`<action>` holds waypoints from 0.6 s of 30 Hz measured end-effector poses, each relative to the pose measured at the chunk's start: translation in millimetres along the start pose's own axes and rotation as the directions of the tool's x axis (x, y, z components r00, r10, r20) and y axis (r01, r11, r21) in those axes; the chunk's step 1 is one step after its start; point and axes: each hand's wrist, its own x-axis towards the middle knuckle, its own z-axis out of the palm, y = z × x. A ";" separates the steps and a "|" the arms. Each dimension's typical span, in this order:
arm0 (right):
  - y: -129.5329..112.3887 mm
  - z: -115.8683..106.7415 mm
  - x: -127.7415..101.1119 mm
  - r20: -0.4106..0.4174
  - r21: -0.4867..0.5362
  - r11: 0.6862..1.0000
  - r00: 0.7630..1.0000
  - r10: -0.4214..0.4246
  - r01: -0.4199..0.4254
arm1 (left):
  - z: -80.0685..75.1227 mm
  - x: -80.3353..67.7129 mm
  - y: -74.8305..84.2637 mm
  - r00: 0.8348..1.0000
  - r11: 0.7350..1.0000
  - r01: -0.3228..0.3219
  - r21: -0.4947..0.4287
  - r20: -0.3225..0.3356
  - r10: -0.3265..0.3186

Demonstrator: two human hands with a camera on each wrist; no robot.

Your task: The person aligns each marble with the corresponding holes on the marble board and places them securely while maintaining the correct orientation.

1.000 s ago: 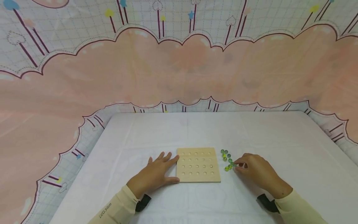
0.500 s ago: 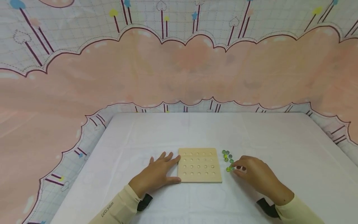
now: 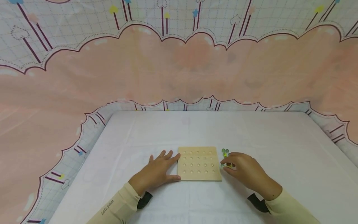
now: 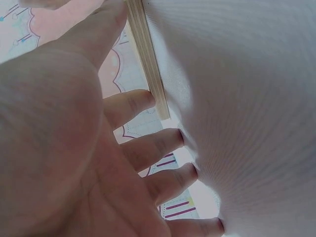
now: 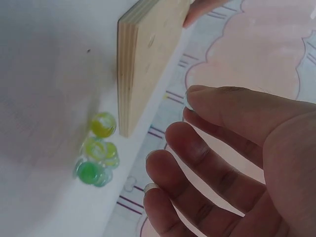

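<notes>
Seeing marbles [image 5: 98,148] on the table [image 3: 195,130] just right of the wooden board [image 3: 199,163], we've got right hand [image 3: 243,169] over them, grip relaxed, holding nothing; left hand [image 3: 156,174] flat, bracing the board's left edge.

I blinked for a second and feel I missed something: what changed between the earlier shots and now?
The right hand slid left over the marbles, toward the board, covering most of them; its fingers hold nothing. The left hand stayed flat against the board's left edge, and the board did not move.
</notes>
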 end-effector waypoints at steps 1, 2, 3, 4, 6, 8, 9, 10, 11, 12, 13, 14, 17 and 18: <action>-1.4 0.1 0.9 0.000 0.002 1.000 1.000 -0.004 0.004 | -0.2 -0.2 0.2 1.000 1.000 0.000 -0.002 0.000 0.000; -2.6 0.4 1.8 0.000 0.005 1.000 1.000 -0.006 0.006 | -0.5 -0.4 0.4 1.000 1.000 0.001 -0.003 0.000 -0.001; -4.0 0.8 2.8 -0.001 0.005 1.000 1.000 -0.009 0.009 | -0.9 -0.8 0.7 1.000 1.000 0.000 -0.005 0.001 0.000; -5.2 1.1 4.0 -0.003 0.006 1.000 1.000 -0.012 0.012 | -1.3 -0.9 1.0 1.000 1.000 -0.001 -0.007 0.000 0.001; -7.8 2.2 5.9 -0.010 0.013 1.000 1.000 -0.019 0.019 | -2.2 -1.0 1.4 1.000 1.000 -0.002 -0.011 0.000 0.002; -9.8 4.5 7.2 -0.014 0.026 0.999 0.999 -0.037 0.037 | -2.6 -1.5 1.1 1.000 1.000 0.001 -0.007 0.005 -0.001; -10.8 6.0 7.9 -0.013 0.032 0.999 0.999 -0.042 0.042 | -2.6 -1.9 1.0 1.000 1.000 0.002 -0.005 0.006 -0.002; -11.6 7.5 8.4 -0.011 0.041 0.998 0.999 -0.045 0.045 | -2.7 -2.3 0.9 1.000 1.000 0.004 -0.003 0.008 -0.004; -12.4 8.9 8.7 -0.008 0.048 0.998 0.999 -0.049 0.049 | -2.7 -2.7 0.7 1.000 1.000 0.005 -0.001 0.008 -0.005; -12.9 10.2 9.1 -0.003 0.055 0.997 0.999 -0.049 0.049 | -2.5 -3.1 0.6 1.000 1.000 0.004 0.001 0.009 -0.004; -13.2 11.6 9.5 0.000 0.059 0.997 0.999 -0.049 0.049 | -2.3 -3.4 0.5 1.000 1.000 0.003 0.002 0.008 -0.003; -13.7 12.7 10.1 0.003 0.062 0.997 0.999 -0.042 0.042 | -2.1 -3.4 0.4 1.000 1.000 0.000 0.002 0.006 0.000; -13.4 15.2 11.6 0.009 0.063 0.997 0.999 -0.039 0.039 | -2.3 -3.0 0.6 1.000 1.000 -0.006 0.002 -0.001 0.006; -13.1 15.8 12.1 0.010 0.059 0.997 0.999 -0.042 0.041 | -2.5 -2.7 0.7 1.000 1.000 -0.007 0.003 -0.001 0.007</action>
